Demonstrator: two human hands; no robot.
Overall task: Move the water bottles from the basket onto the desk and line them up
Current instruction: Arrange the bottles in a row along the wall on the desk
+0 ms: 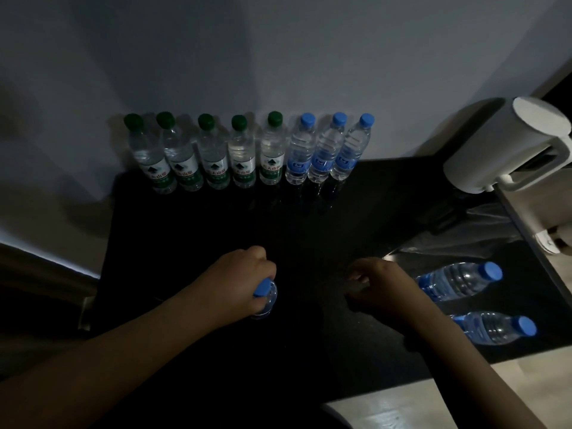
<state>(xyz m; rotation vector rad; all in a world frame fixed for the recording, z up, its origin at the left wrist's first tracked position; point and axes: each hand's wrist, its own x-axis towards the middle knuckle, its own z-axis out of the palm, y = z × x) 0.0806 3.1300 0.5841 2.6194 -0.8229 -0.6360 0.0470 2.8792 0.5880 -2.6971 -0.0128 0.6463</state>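
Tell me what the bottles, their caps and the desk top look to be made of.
Bottles: clear, thin plastic by the look; see-through ribbed walls show the water inside, with glossy printed labels.
Caps: opaque plastic, green or blue, with a smooth, slightly shiny finish.
Desk top: black, smooth and glossy; faint reflections of the bottles show below the row. Whether it is glass, lacquer or laminate cannot be told.

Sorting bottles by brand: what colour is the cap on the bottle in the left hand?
Blue, on the bottle held by the left hand; head view.
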